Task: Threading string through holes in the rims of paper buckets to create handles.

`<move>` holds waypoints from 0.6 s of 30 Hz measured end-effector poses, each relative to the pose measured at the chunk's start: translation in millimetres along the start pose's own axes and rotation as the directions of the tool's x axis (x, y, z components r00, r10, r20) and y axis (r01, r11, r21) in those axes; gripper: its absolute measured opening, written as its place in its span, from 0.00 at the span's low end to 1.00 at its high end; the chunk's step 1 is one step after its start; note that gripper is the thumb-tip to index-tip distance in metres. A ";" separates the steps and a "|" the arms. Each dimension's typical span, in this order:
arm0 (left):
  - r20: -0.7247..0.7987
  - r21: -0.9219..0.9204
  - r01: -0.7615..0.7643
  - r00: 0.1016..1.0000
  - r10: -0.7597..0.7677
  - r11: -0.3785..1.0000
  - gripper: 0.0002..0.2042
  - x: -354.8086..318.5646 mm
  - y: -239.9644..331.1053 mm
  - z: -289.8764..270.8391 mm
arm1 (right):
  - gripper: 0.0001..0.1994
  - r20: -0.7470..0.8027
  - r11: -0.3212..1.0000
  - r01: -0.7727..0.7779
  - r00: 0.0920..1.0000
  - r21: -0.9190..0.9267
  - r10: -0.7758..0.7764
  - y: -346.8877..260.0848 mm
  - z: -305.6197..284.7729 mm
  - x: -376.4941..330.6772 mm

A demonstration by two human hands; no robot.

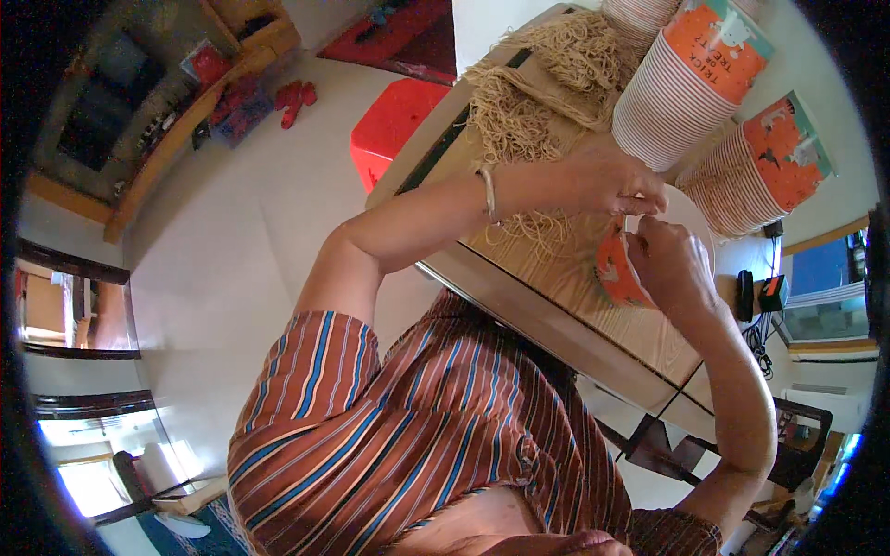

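Note:
An orange paper bucket (613, 270) with a pale round rim and white printed figures rests at the table's right part, between my hands. My right hand (675, 269) is closed on its near side, fingers curled over the rim. My left hand (623, 188), with a bangle on the wrist, reaches across to the same rim. Its thumb and fingers are pinched close to my right fingertips; whatever they pinch is too small to make out. Loose tan cords (533, 232) lie under my left forearm, and a larger heap of tan cords (514, 116) spreads beyond it.
Tall nested stacks of matching paper buckets (667, 104) stand at the table's far right, with another leaning stack (737, 181) beside them. A red stool (394, 125) is against the table's left side. Black cables and an adapter (771, 293) lie past my right arm.

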State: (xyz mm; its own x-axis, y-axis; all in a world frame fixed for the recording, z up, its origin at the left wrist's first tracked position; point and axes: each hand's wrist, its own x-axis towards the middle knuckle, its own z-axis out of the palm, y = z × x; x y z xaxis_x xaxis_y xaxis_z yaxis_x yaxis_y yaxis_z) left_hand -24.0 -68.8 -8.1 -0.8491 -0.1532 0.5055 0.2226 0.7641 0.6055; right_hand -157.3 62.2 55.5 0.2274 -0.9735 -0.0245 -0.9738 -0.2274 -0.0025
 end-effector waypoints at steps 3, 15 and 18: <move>-0.172 0.076 0.040 0.985 -0.027 0.996 0.10 -10.1 4.8 10.9 | 0.13 -0.108 0.950 0.136 0.988 0.281 -0.109 27.1 12.3 8.5; -0.341 0.479 -0.105 0.893 0.295 0.871 0.06 -39.9 46.6 28.2 | 0.11 0.546 -0.210 -0.549 0.834 0.809 -0.079 45.4 23.0 5.5; -0.331 0.490 -0.154 0.878 0.346 0.858 0.05 -34.8 51.2 29.5 | 0.11 0.504 -0.262 -0.500 0.862 0.825 -0.056 39.8 25.3 0.7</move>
State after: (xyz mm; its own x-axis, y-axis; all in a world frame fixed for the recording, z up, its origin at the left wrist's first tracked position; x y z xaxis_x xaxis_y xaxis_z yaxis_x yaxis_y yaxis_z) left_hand 2.9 -5.9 -12.9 -0.5096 -0.0776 0.8569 0.0871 0.9862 0.1411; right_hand -196.0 53.1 30.1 0.2494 -0.8138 -0.5249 0.1393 0.5665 -0.8122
